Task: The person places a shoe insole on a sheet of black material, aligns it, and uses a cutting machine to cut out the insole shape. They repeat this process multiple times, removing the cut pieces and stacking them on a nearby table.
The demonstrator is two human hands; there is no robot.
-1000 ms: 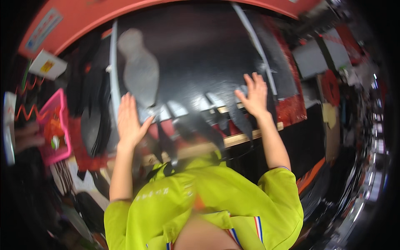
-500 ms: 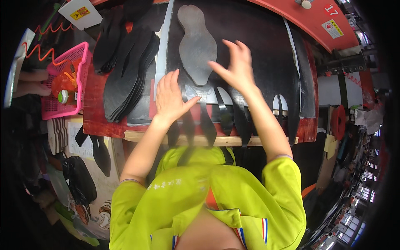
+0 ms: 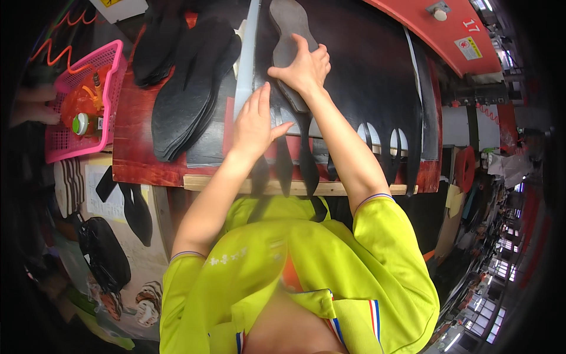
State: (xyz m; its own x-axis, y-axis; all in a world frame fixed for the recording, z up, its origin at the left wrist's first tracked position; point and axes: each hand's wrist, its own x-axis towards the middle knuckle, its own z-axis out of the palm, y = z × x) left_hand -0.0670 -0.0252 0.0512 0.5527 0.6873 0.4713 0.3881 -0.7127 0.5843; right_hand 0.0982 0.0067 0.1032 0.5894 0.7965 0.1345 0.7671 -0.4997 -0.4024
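Observation:
A grey, shoe-sole-shaped piece (image 3: 289, 20) lies lengthwise on the dark worktop (image 3: 371, 65). My right hand (image 3: 306, 68) is over its nearer half, thumb and fingers spread, covering part of it. Whether the palm presses on it cannot be seen. Just left of the piece's near end, my left hand (image 3: 254, 124) is held flat with the thumb apart, and nothing is in it. Black narrow pieces with leaf-shaped ends (image 3: 308, 159) hang over the worktop's front edge under and beside my hands. A stack of black sole-shaped sheets (image 3: 183, 112) lies to the left.
A second black stack (image 3: 156, 50) lies farther back. The pink basket (image 3: 109, 112) at the left holds a green-capped bottle (image 3: 82, 124). Another person's hand (image 3: 38, 106) is beside it. A red machine panel (image 3: 448, 29) spans the back right. A wooden strip (image 3: 271, 187) edges the front.
My right hand has moved from beside the grey piece onto it. My left hand has shifted slightly right, still flat. The whole view has shifted, with the grey piece now nearer the top.

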